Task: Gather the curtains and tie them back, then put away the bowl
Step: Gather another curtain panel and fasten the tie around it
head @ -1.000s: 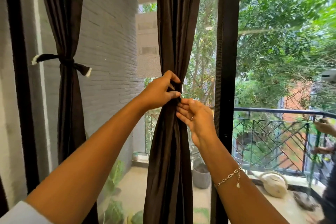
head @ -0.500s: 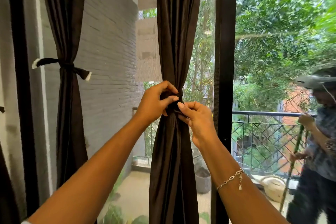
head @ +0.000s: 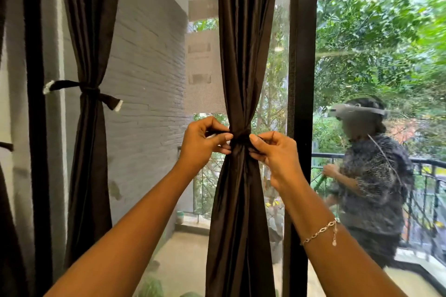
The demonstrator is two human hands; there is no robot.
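The brown curtain (head: 243, 55) hung gathered, and the dark tie (head: 240, 138) around it sat right between the fingers of both hands. The left hand (head: 202, 144) pinched one end of the tie with thumb and curled fingers (head: 222, 138). The right hand (head: 275, 152) pinched the other end in the same way. Well to the left of the fingers, a second curtain (head: 89, 164) hung already tied.
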